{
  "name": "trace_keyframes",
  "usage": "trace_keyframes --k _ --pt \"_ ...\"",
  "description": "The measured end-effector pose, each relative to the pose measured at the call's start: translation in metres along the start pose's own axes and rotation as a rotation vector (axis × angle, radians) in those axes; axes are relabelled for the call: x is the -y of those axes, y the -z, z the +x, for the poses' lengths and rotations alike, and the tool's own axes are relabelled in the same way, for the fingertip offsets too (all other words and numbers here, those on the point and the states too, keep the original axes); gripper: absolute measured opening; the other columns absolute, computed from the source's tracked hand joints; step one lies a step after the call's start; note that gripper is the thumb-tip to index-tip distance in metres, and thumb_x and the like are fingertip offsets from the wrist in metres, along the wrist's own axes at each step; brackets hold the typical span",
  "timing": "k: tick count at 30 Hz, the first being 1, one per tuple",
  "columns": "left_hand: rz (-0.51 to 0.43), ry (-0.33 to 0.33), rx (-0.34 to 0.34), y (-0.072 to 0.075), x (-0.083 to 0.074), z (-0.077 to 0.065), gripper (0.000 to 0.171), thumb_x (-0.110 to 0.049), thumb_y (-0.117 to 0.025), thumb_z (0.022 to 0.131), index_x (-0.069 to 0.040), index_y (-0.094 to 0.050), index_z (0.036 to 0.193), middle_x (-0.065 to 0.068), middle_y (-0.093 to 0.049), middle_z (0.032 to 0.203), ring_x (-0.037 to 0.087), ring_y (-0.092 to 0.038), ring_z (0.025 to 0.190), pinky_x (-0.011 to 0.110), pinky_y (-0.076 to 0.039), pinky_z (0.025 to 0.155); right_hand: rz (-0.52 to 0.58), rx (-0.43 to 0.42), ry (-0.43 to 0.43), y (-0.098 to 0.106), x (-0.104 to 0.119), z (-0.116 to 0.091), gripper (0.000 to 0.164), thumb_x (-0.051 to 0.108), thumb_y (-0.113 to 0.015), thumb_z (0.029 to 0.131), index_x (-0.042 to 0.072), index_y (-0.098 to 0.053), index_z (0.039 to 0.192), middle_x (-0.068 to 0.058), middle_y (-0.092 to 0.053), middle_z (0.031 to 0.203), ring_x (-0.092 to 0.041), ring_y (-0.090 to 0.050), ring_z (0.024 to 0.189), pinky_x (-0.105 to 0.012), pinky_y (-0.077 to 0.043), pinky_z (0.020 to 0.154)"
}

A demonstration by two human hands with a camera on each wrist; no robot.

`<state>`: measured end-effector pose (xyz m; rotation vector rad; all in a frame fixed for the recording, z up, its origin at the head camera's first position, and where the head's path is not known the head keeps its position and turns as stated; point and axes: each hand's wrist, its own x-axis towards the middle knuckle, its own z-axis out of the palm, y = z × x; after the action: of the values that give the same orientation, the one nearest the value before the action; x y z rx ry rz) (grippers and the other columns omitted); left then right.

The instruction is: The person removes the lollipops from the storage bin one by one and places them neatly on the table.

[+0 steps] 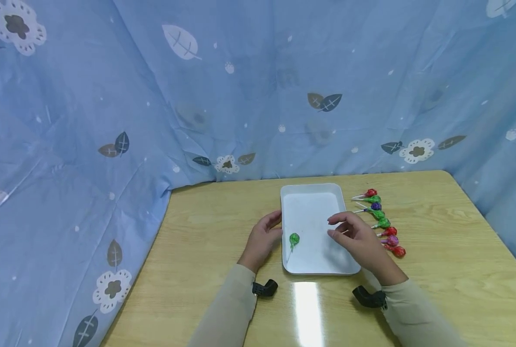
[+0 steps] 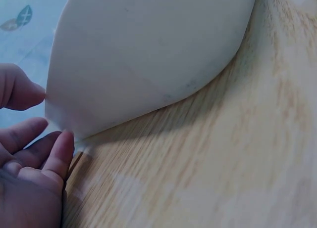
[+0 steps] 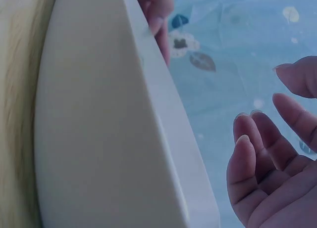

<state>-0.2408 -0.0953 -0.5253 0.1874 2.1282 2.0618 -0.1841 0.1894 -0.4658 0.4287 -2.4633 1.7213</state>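
A white rectangular tray (image 1: 312,205) lies on the wooden table with one green-wrapped lollipop (image 1: 294,239) inside, near its left wall, stick toward the front. Against the tray's left side, my left hand (image 1: 262,241) rests its fingertips, thumb and fingers loosely apart; the left wrist view shows those fingers (image 2: 59,151) right at the tray's wall. My right hand (image 1: 359,243) hovers over the tray's right edge, its thumb and fingers spread apart. Nothing shows between the right fingers (image 3: 242,161) in the right wrist view.
Right of the tray, several wrapped lollipops, among them a red one (image 1: 372,193), a purple one (image 1: 375,206) and a pink one (image 1: 391,240), lie in a column, partly behind my right hand. A blue patterned cloth (image 1: 258,120) hangs behind the wooden table (image 1: 214,217) and along its left side.
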Motion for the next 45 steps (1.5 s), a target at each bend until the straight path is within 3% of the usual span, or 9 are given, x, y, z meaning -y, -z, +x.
trace_keyframes --k 13,19,25,29,33,38,45 --pt "0.005 0.01 -0.005 -0.004 0.008 -0.009 0.057 -0.011 -0.066 0.102 -0.011 -0.057 0.158 0.004 -0.059 0.155 0.02 -0.058 0.138 0.037 -0.05 0.113 0.067 0.127 -0.012 -0.053 0.0 0.009 0.027 0.01 -0.077 0.102 0.002 -0.068 0.127 -0.021 -0.063 0.128 -0.022 -0.067 0.092 -0.033 -0.058 0.077" --pt "-0.003 -0.012 0.005 -0.004 0.008 -0.009 0.055 -0.011 -0.066 0.103 -0.008 -0.056 0.158 0.007 -0.06 0.155 0.023 -0.058 0.139 0.039 -0.05 0.113 0.028 0.204 -0.077 -0.073 -0.005 0.01 0.031 0.014 -0.075 0.104 0.002 -0.067 0.132 -0.016 -0.06 0.13 -0.021 -0.067 0.092 -0.034 -0.059 0.076" --pt "-0.007 -0.017 0.001 -0.004 0.007 -0.007 0.055 -0.01 -0.066 0.104 -0.008 -0.056 0.157 0.009 -0.059 0.155 0.025 -0.056 0.142 0.038 -0.05 0.113 -0.015 0.248 -0.121 -0.08 -0.009 0.013 0.037 0.012 -0.073 0.104 0.007 -0.066 0.14 -0.013 -0.059 0.136 -0.019 -0.065 0.095 -0.034 -0.057 0.079" --pt "0.004 -0.022 -0.003 -0.004 0.007 -0.007 0.055 -0.009 -0.065 0.104 -0.007 -0.056 0.158 0.009 -0.059 0.156 0.024 -0.055 0.143 0.038 -0.049 0.114 -0.067 0.318 -0.071 -0.082 -0.011 0.014 0.04 0.01 -0.073 0.104 0.005 -0.066 0.142 -0.013 -0.06 0.137 -0.016 -0.062 0.095 -0.031 -0.055 0.08" --pt "0.003 -0.026 -0.006 -0.003 0.006 -0.006 0.054 -0.008 -0.065 0.104 -0.007 -0.056 0.158 0.009 -0.059 0.156 0.024 -0.056 0.142 0.038 -0.049 0.114 -0.118 0.344 -0.027 -0.083 -0.009 0.014 0.029 0.003 -0.074 0.101 0.004 -0.071 0.13 -0.009 -0.064 0.128 -0.016 -0.059 0.094 -0.031 -0.053 0.081" --pt "-0.007 -0.027 -0.002 -0.002 0.006 -0.004 0.055 -0.007 -0.065 0.103 -0.007 -0.056 0.157 0.01 -0.059 0.156 0.025 -0.056 0.142 0.038 -0.049 0.114 -0.149 0.321 -0.085 -0.084 -0.007 0.015 0.021 -0.003 -0.072 0.097 0.006 -0.074 0.116 -0.003 -0.065 0.113 -0.016 -0.058 0.092 -0.032 -0.052 0.08" --pt "-0.011 -0.032 0.005 -0.002 0.003 -0.003 0.055 -0.007 -0.065 0.103 -0.006 -0.056 0.157 0.01 -0.059 0.155 0.026 -0.058 0.139 0.039 -0.05 0.114 -0.153 0.326 -0.11 -0.085 -0.005 0.016 0.02 -0.003 -0.075 0.094 0.009 -0.074 0.109 0.001 -0.067 0.102 -0.016 -0.059 0.085 -0.031 -0.051 0.075"
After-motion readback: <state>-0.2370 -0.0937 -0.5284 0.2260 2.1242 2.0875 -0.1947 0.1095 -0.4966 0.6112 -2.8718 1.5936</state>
